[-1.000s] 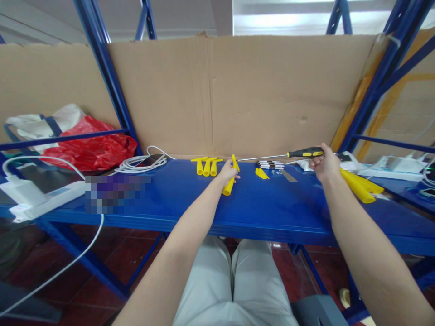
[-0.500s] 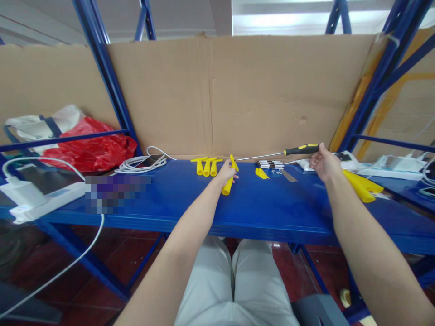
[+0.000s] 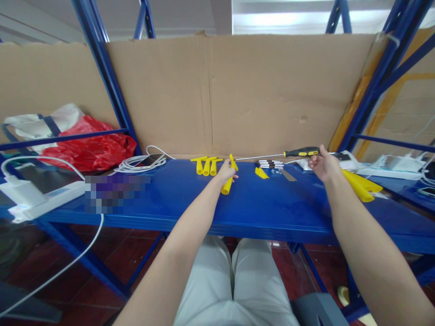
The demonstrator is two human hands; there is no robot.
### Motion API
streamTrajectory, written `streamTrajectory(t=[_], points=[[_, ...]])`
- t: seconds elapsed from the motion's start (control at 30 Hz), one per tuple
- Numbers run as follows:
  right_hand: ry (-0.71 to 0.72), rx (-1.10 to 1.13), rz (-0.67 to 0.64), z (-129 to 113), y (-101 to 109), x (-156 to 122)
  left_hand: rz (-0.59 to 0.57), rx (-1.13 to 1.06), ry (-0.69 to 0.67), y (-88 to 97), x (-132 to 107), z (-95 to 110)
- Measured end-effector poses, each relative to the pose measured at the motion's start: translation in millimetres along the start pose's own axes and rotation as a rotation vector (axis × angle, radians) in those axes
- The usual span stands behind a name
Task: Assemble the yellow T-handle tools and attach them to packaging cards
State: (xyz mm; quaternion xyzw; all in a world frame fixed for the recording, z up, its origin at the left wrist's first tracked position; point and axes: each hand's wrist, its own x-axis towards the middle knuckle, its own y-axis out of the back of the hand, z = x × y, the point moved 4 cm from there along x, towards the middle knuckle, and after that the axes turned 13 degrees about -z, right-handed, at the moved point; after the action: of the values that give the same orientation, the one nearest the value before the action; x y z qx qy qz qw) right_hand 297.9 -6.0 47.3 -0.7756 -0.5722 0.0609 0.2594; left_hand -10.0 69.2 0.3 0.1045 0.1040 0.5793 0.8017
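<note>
My left hand is closed round a yellow T-shaped plastic handle, its round open end facing me. The closed fingers of my right hand grip the end of a black-and-yellow screwdriver. Its long shaft runs left, nearly level, to the head of the yellow handle; the exact contact of the tip is too small to make out. Three similar yellow handles lie side by side left of my left hand. Between my hands are a small yellow piece, a thin metal strip and tiny light parts.
White-and-dark sticks are stacked by the cardboard wall. Larger yellow pieces lie beside my right forearm. Coiled white cable, a power strip and a red bag occupy the left. Blue posts frame the blue bench.
The screwdriver handle has turned about its length, showing different yellow patches. My right fingers have shifted slightly on its end. My left hand and the yellow handle stay in place.
</note>
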Motion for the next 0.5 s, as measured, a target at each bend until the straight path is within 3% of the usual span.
streamTrajectory(t=[0.23,0.33,0.5], points=[[0.069,0.053,-0.112,-6,-18,-12,0.01,-0.011,-0.005,1.1,1,-1],[0.081,0.029,-0.136,-4,-14,-8,0.011,-0.015,-0.007,1.3,1,-1],[0.066,0.004,-0.04,2,4,7,0.013,-0.011,-0.003,1.0,1,-1]])
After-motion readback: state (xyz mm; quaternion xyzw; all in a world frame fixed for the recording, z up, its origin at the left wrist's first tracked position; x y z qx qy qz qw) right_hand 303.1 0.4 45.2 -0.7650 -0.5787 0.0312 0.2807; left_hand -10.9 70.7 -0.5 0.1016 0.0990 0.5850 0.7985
